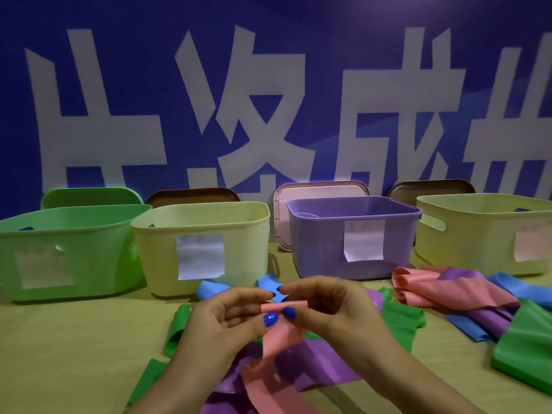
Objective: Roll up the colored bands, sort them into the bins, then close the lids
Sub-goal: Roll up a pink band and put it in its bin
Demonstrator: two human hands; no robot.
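A pink band (279, 339) hangs between my hands, its top end curled into a small roll. My left hand (230, 321) and my right hand (325, 312) both pinch that rolled end, thumbs in front. Under them lie purple (322, 366), green (400, 321) and blue (209, 288) bands. Behind stand four open bins: green (68, 252), cream (203, 246), purple (355, 234) and a second cream bin (484, 231). Each carries a paper label.
A heap of pink (430, 288), purple, blue and green (525, 354) bands lies at the right. Lids lean upright behind the bins: green (89, 197), brown (191, 195), pink (319, 189), brown (430, 186). A blue banner wall closes the back.
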